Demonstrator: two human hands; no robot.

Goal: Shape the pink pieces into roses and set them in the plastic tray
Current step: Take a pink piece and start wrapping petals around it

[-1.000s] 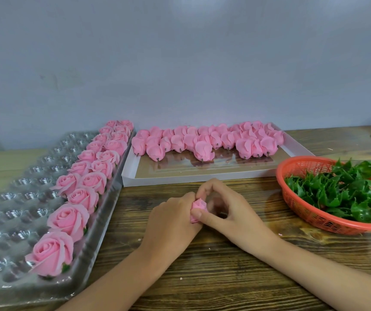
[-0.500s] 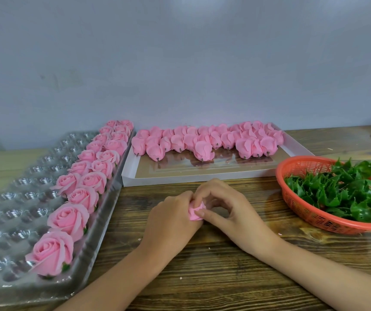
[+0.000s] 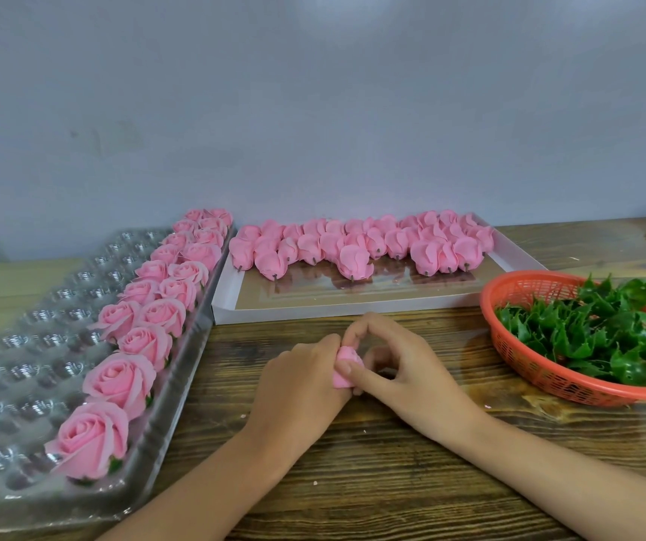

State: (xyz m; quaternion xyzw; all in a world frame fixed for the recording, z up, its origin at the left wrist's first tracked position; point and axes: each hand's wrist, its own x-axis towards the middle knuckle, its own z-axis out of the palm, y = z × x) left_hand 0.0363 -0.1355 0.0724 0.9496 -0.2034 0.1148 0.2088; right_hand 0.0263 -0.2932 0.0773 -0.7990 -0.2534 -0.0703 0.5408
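A small pink piece (image 3: 346, 367) sits between both hands over the middle of the wooden table. My left hand (image 3: 298, 380) grips it from the left, fingers curled round it. My right hand (image 3: 399, 365) pinches its edge with thumb and forefinger from the right. Much of the piece is hidden by fingers. The clear plastic tray (image 3: 32, 345) lies at the left, with two rows of finished pink roses (image 3: 145, 341) along its right side. Several unshaped pink pieces (image 3: 356, 247) lie in a white cardboard box (image 3: 352, 310) behind the hands.
An orange plastic basket (image 3: 540, 369) full of green leaf parts (image 3: 602, 329) stands at the right. A grey wall closes the back. Bare wooden table (image 3: 391, 462) shows around my forearms.
My right thumb and forefinger have shifted on the pink piece, working its edge. The hands stay in about the same spot, and the piece looks slightly more uncovered.
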